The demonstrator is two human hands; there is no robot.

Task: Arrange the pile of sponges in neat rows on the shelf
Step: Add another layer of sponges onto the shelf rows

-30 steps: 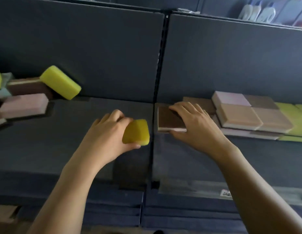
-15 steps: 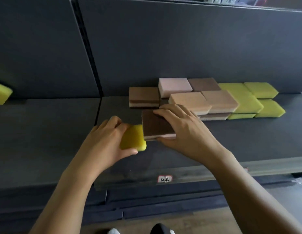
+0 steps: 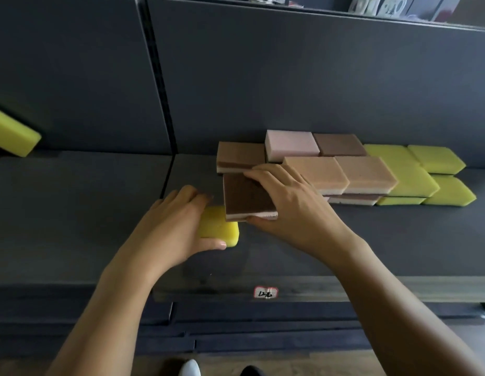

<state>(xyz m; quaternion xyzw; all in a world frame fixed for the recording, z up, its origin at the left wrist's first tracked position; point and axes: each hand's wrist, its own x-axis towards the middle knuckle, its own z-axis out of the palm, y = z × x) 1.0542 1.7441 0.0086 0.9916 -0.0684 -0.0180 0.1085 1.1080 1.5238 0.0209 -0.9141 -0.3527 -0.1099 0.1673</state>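
Both hands have carried their sponges rightward along the dark grey shelf (image 3: 371, 240) to the rows of pink, brown and yellow sponges (image 3: 366, 172). The right hand (image 3: 295, 210) has its fingers grasping a brown-topped rectangular sponge (image 3: 246, 196) just before the rows' left end. The left hand (image 3: 173, 226) has its fingers clasped round a rounded yellow foam sponge (image 3: 218, 226) just beside it.
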